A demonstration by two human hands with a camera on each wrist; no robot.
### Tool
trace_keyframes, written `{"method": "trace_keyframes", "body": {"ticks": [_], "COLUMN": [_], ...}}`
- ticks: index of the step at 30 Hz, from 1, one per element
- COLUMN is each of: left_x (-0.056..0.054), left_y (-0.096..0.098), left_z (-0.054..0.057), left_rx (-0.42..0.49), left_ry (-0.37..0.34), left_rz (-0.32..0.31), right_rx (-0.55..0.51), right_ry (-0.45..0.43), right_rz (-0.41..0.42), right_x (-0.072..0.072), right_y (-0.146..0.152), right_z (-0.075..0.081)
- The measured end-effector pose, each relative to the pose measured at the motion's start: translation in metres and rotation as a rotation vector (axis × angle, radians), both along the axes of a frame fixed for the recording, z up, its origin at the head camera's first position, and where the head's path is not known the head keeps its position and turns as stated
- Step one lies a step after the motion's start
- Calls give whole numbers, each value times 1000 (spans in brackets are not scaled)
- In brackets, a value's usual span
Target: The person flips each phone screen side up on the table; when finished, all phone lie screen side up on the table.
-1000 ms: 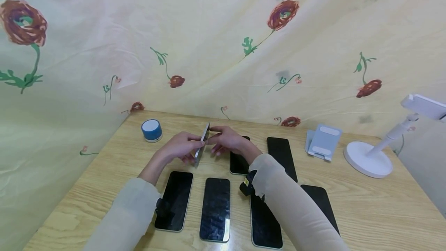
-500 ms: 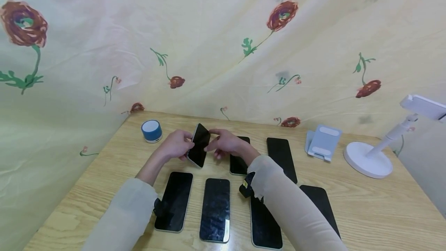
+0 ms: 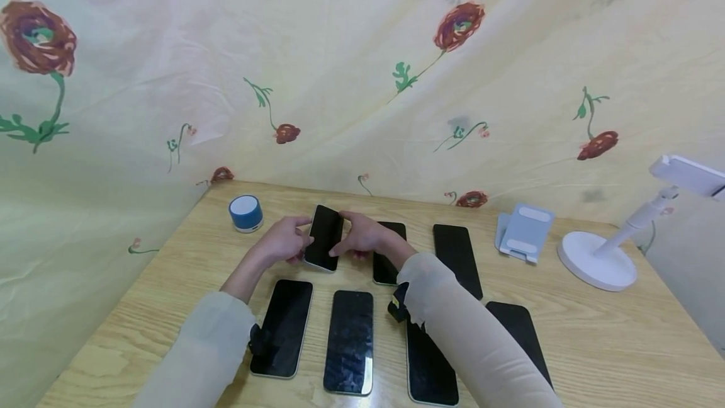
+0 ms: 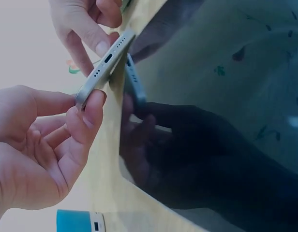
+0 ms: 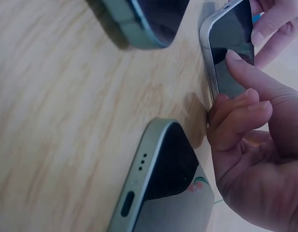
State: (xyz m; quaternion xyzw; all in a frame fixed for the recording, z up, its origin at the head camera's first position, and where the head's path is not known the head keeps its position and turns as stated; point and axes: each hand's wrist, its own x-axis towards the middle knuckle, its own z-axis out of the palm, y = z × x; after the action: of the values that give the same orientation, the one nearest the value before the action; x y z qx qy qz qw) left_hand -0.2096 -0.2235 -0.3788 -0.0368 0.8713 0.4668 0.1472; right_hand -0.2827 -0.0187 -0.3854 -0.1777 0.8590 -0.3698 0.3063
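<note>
A smartphone (image 3: pixel 326 238) with a dark screen and a silver frame is between both hands near the back left of the table, its screen facing up toward me. My left hand (image 3: pixel 281 241) pinches its left edge, the thumb on the screen side. In the left wrist view its bottom edge with the charging port shows beside the left hand (image 4: pixel 47 140). My right hand (image 3: pixel 367 235) holds the opposite edge. The right wrist view has that hand's thumb (image 5: pixel 245 70) lying on the screen, with curled fingers at the edge.
Several other dark phones lie flat on the wooden table, among them one at front left (image 3: pixel 283 329) and one at front middle (image 3: pixel 349 342). A blue-and-white cylinder (image 3: pixel 246 213) stands at back left. At the right are a blue folding stand (image 3: pixel 527 232) and a white round-based stand (image 3: pixel 600 260).
The phone has turned from nearly edge-on to showing its screen toward me. My right hand has come closer around its right edge, thumb over the screen.
</note>
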Motion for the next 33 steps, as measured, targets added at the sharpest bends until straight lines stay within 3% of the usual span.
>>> {"method": "trace_keyframes", "body": {"ticks": [9, 15, 22, 33], "left_x": [2, 2, 2, 2], "left_y": [0, -3, -5, -5], "left_z": [-2, 0, 0, -8], "left_rx": [5, 38, 33, -23], "left_ry": [-22, -121, -152, -145], "left_rz": [-23, -112, -187, -171], "right_rx": [120, 173, 186, 206], "right_ry": [41, 68, 43, 43], "right_rz": [-3, 24, 13, 7], "right_x": [2, 3, 4, 8], "right_y": [1, 2, 5, 11], "right_z": [6, 9, 11, 10]}}
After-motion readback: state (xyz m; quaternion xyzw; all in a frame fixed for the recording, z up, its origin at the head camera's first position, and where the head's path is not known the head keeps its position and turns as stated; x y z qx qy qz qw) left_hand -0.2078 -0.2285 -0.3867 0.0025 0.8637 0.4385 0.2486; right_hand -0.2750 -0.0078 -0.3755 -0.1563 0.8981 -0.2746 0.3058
